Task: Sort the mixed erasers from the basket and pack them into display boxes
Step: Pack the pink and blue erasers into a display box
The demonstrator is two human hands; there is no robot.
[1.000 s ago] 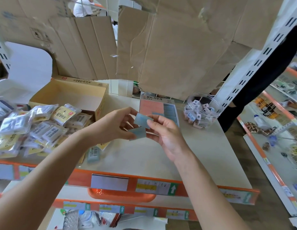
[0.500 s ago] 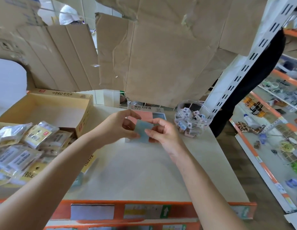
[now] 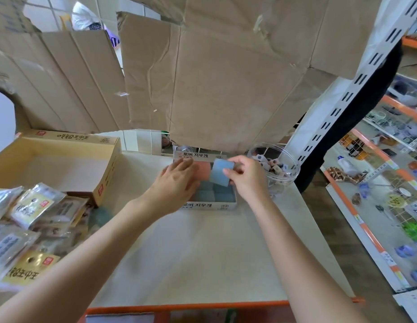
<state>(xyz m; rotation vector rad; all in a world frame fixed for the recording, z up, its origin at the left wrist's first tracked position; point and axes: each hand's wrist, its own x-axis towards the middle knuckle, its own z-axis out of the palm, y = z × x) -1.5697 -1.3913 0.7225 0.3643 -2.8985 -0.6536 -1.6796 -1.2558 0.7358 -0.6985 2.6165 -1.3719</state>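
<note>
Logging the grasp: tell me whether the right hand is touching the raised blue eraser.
Touching. The head view shows the right hand pinching the blue eraser at its right edge, thumb lying on its face.

An open yellow carton (image 3: 70, 137) sits beside heaped foil packets (image 3: 30, 206); brown cardboard sheets (image 3: 226, 78) hang behind.
</note>
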